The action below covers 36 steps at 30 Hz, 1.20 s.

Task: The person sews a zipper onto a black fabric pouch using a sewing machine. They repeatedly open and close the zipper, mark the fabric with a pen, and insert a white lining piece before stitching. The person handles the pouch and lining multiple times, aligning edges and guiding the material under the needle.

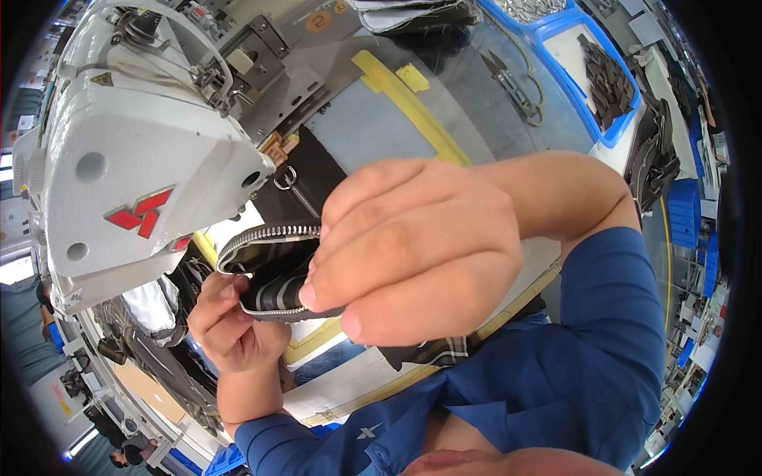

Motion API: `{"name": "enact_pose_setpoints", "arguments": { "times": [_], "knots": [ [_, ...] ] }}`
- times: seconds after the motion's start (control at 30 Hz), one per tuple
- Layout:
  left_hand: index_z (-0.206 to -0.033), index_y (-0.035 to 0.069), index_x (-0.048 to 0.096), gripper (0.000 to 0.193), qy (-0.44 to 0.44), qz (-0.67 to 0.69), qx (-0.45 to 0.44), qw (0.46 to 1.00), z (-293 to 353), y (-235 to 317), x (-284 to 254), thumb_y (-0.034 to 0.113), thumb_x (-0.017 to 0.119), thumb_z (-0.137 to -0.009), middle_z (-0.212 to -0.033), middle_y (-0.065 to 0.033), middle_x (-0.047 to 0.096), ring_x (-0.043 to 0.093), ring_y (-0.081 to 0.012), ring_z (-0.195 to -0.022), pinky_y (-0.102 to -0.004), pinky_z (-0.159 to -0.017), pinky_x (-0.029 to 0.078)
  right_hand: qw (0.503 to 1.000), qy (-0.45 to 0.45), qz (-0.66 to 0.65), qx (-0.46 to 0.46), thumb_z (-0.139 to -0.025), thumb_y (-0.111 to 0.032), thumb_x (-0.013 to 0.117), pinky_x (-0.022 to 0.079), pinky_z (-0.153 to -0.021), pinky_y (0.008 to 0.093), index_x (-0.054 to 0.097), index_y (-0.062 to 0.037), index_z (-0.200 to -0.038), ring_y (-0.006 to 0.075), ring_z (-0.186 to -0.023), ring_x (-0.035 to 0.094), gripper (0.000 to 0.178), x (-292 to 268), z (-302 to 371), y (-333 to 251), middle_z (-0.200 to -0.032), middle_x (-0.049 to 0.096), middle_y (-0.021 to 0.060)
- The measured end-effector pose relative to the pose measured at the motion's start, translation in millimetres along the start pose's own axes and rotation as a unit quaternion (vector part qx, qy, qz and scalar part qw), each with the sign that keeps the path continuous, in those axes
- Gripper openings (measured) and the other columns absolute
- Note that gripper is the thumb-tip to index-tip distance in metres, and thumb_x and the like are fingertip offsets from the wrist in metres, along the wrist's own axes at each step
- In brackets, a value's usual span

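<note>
Bright light; soft sheen on the counter (468, 99) beyond the sharp fingers (397, 246); windows (16, 270) far left of them blown out; surroundings bend toward a black rim.

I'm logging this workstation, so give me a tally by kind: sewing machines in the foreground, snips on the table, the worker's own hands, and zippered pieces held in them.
Sewing machine: 1
Snips: 1
Hands: 2 (left hand, right hand)
Zippered piece: 1
Total: 5
</note>
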<state>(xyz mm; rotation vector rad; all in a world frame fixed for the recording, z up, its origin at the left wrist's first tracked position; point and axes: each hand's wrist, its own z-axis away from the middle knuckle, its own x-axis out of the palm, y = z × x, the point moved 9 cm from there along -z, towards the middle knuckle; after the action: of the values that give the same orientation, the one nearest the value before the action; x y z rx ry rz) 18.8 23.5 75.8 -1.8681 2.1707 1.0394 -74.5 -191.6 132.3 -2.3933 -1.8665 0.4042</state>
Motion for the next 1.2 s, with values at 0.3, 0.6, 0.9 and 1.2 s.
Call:
{"name": "enact_pose_setpoints", "arguments": {
  "times": [0.3,0.6,0.9,1.2],
  "knots": [
    [-0.105,0.008,0.051,0.033,0.012,-0.014,0.009,1.0,-5,6,-8,-0.001,0.077,-0.088,-0.12,-0.0118,0.057,0.067,-0.0263,-0.087,-0.0411,-0.078,0.057,0.999,-0.044,0.024,-0.003,-0.093,-0.002,0.065,0.057,-0.077,0.0391,0.063,-0.0005,-0.099,0.0293,-0.084,0.075,0.007,1,-2,0,-0.106,0.074,0.0227],
    [-0.108,0.013,0.053,0.039,-0.019,-0.011,-0.001,1.0,-13,21,-18,-0.005,0.075,-0.083,-0.121,-0.009,0.057,0.068,-0.0254,-0.094,-0.046,-0.087,0.056,0.992,-0.112,0.055,0.009,-0.09,0.001,0.069,0.057,-0.078,0.04,0.062,-0.0036,-0.099,0.0295,-0.09,0.075,0.012,3,-2,4,-0.114,0.073,0.0202],
    [-0.11,0.013,0.049,0.032,-0.062,-0.012,0.007,0.998,-18,28,-13,0.0,0.073,-0.093,-0.123,-0.0091,0.056,0.066,-0.0236,-0.096,-0.046,-0.088,0.055,0.983,-0.147,0.105,0.003,-0.083,0.003,0.075,0.055,-0.082,0.0398,0.069,-0.0083,-0.097,0.0263,-0.094,0.072,0.019,9,0,4,-0.115,0.07,0.0132],
    [-0.105,0.012,0.057,0.056,-0.031,0.036,0.011,0.999,-18,28,-17,-0.016,0.083,-0.065,-0.125,-0.0103,0.058,0.069,-0.0267,-0.091,-0.0439,-0.082,0.058,0.977,-0.175,0.12,0.033,-0.081,0.0,0.079,0.055,-0.082,0.0429,0.068,-0.0111,-0.099,0.0267,-0.097,0.071,0.024,11,-2,3,-0.117,0.066,0.0096]
  ]
}}
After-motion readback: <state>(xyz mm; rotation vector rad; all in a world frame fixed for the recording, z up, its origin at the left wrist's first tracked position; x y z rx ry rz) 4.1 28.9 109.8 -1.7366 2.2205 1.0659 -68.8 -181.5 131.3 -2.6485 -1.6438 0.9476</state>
